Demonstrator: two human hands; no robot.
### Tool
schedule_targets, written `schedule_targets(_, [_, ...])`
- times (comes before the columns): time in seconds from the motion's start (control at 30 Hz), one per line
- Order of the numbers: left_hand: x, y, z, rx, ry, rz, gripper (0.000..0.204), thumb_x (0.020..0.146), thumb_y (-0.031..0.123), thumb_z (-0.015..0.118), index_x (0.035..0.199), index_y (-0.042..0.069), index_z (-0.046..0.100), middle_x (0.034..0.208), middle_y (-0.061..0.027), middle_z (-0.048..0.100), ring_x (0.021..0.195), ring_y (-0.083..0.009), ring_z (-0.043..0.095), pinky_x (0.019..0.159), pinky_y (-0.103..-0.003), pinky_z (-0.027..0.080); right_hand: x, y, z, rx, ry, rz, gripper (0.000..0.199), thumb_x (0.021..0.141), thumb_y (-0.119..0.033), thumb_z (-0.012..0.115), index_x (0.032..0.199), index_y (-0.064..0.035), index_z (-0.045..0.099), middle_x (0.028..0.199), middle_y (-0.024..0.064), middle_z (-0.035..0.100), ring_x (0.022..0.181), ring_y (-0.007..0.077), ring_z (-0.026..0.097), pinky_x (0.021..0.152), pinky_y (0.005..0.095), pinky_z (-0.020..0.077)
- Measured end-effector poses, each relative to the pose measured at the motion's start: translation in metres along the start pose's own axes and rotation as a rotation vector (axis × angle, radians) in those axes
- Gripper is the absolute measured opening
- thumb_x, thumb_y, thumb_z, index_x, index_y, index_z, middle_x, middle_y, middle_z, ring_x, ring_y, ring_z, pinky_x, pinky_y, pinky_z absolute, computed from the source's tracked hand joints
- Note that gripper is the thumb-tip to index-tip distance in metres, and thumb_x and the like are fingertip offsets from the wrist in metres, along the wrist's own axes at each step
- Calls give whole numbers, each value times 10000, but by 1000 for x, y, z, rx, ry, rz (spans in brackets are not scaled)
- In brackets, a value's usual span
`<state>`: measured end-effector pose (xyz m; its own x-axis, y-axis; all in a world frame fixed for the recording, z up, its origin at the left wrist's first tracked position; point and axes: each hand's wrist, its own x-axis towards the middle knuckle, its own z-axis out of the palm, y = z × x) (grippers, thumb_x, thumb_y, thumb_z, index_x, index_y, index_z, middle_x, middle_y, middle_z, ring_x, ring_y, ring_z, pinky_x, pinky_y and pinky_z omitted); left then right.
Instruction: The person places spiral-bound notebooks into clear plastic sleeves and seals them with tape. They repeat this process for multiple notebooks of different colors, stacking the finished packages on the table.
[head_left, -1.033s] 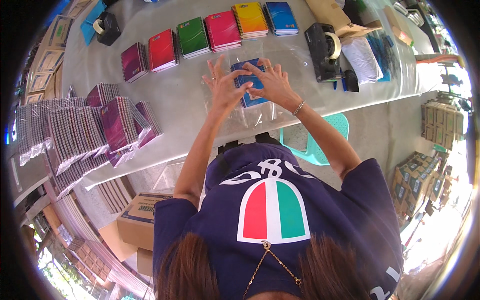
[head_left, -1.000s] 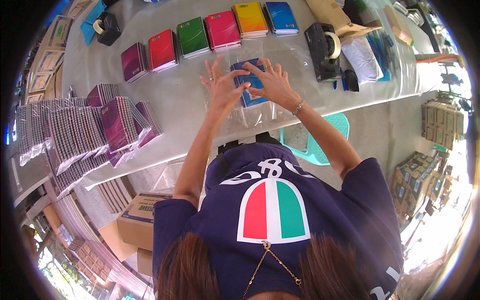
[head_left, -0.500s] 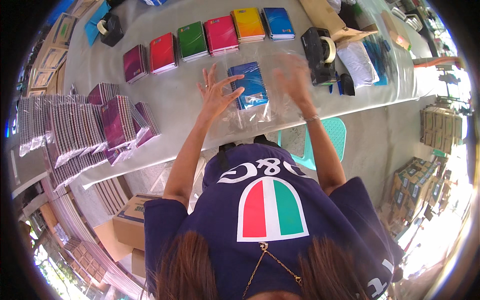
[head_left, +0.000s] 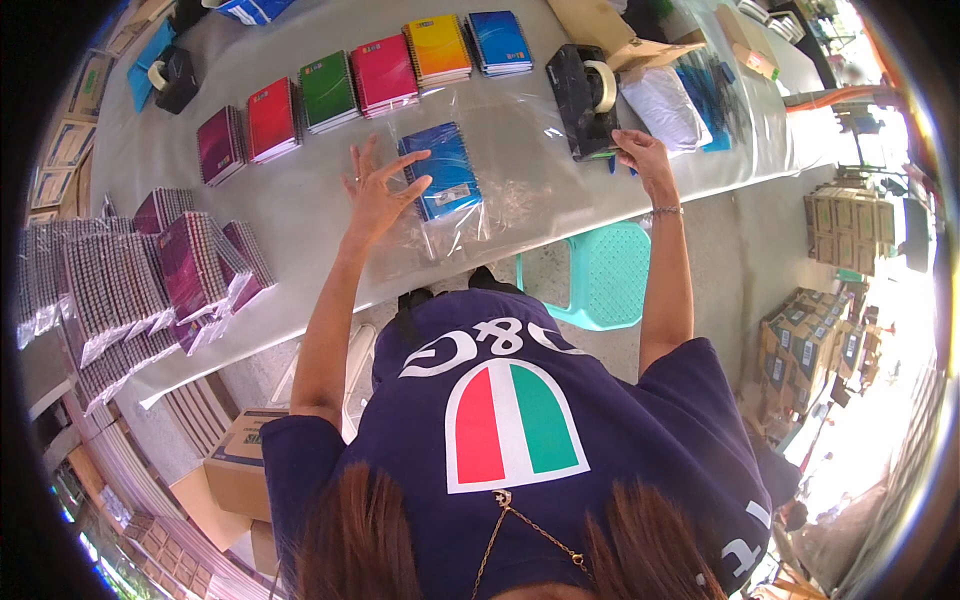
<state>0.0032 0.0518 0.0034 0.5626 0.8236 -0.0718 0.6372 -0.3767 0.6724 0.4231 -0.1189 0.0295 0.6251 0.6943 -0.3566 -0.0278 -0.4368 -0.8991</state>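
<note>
In front of me a blue spiral notebook (head_left: pixel 448 165) lies on clear plastic wrap that spreads past its edges. My left hand (head_left: pixel 378 190) rests at its left side, fingers spread, with thumb and index finger on the cover. At the near end of a black tape dispenser (head_left: pixel 578 105), my right hand (head_left: pixel 645 158) has its fingertips pinched together at the tape's free end; the strip itself is hard to see. The roll of tape (head_left: pixel 600 86) sits in the dispenser.
A row of notebook stacks in several colours, such as the green one (head_left: pixel 327 90), stands at the back. Wrapped purple notebooks (head_left: pixel 190 260) are piled at left. A white plastic packet (head_left: pixel 665 108) lies beyond the dispenser. A turquoise stool (head_left: pixel 610 275) stands below the table edge.
My right hand has moved right, from beside the blue notebook to the tape dispenser, and its fingers have closed. My left hand stays at the notebook. The whole view has shifted.
</note>
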Motion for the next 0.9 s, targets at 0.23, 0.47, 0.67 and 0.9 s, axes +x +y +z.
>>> schedule_targets(0.23, [-3,1,-2,24,6,-18,467,772,579,717,1217,463,634,1593,-112,147,1480,-404,13,1092,-732,25,-35,10,7,482,39,-27,261,880,-243,735,1025,-44,649,881,31,683,782,134,664,674,233,526])
schedule_targets(0.47, [-4,9,-6,63,-1,-26,475,766,590,715,1219,473,630,1592,-129,153,1478,-412,21,1089,-735,36,-52,55,-10,56,68,-13,229,906,-209,681,1016,-13,633,856,48,689,744,176,681,672,275,556])
schedule_targets(0.67, [-1,2,-4,48,-14,-19,501,735,603,733,1211,478,635,1597,-145,139,1476,-423,12,1081,-744,30,-61,9,24,-462,111,-62,187,859,-146,647,878,40,646,758,72,662,651,147,631,562,260,503])
schedule_targets(0.9, [2,3,-12,41,-63,-15,546,699,613,756,1215,485,630,1604,-147,108,1477,-421,-19,1075,-751,18,-65,-62,199,-345,-517,-471,223,842,-200,702,884,15,667,739,80,639,727,125,598,662,295,474])
